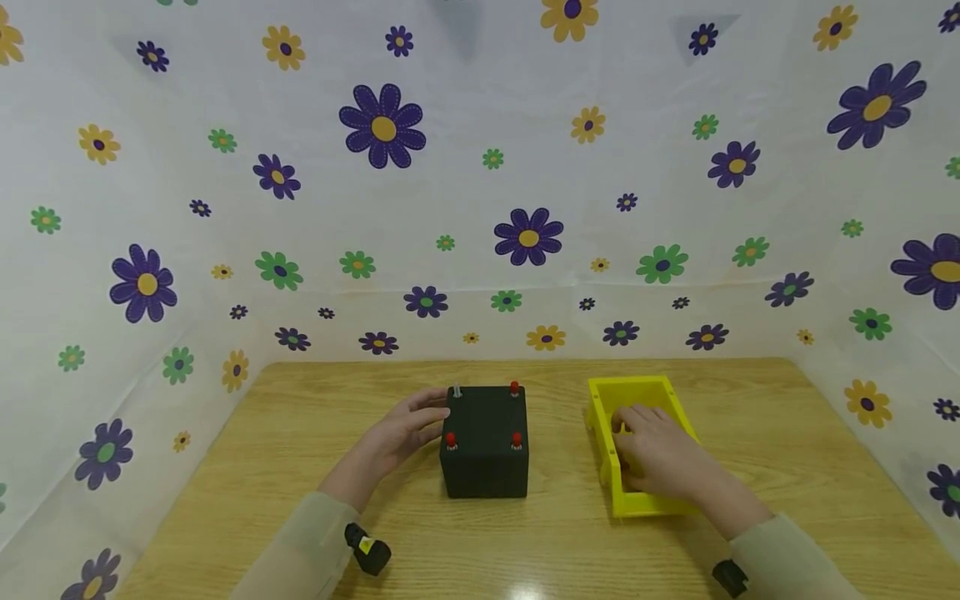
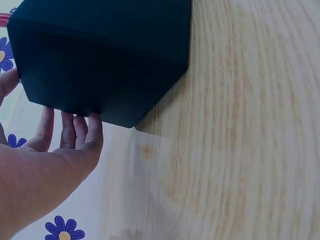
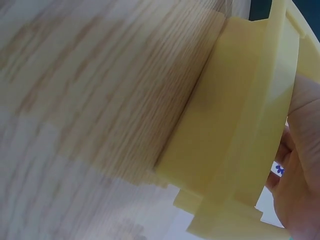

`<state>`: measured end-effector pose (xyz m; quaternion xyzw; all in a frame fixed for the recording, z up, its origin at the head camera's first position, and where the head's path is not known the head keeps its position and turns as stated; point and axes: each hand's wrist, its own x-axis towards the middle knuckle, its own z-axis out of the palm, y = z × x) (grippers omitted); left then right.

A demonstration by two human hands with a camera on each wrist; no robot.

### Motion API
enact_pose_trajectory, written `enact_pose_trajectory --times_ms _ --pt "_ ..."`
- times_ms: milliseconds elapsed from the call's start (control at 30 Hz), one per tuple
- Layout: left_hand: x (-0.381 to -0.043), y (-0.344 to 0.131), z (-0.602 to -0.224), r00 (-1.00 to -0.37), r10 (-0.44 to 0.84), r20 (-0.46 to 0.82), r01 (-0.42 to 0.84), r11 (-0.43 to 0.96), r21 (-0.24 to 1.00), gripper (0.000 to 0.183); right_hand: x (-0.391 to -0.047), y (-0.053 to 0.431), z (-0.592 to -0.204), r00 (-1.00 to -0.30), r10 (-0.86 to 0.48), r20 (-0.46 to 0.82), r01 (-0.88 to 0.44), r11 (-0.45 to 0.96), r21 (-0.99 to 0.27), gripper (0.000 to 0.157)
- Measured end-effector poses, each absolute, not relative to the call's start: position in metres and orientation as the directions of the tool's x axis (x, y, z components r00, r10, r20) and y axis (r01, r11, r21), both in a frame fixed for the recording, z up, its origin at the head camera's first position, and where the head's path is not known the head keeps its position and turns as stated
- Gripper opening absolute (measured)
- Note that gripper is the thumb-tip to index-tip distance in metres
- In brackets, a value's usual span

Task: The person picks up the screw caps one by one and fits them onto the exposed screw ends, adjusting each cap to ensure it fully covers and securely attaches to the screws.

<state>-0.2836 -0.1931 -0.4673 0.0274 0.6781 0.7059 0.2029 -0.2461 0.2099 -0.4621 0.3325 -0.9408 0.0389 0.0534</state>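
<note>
A black box (image 1: 486,473) stands on the table, with red-capped toggle switches (image 1: 516,440) at three top corners and a bare metal toggle (image 1: 457,391) at the back left corner. My left hand (image 1: 401,433) rests at the box's left side, its fairly straight fingertips (image 2: 94,125) at the box's edge in the left wrist view. To the right is a yellow bin (image 1: 628,505). My right hand (image 1: 660,450) reaches down inside it with bent fingers. The bin wall (image 3: 220,120) covers part of that hand in the right wrist view; I cannot tell whether it holds anything.
The wooden table (image 1: 300,450) carries the box and the bin, set apart with bare wood between them. A white flowered cloth (image 1: 465,283) rises behind the table and along both sides. Small black cameras (image 1: 367,550) are strapped at both wrists.
</note>
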Motion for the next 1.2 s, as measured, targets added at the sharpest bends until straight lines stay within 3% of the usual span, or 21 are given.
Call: enact_pose_trajectory --times_ms 1200 --pt "-0.2802 -0.1852 -0.4677 -0.931 0.267 -0.250 -0.264 -0.019 0.964 0.058 -0.2511 0.2136 -0.4534 -0.735 -0.646 0.205 -0.648 0.759 0.070 0.027"
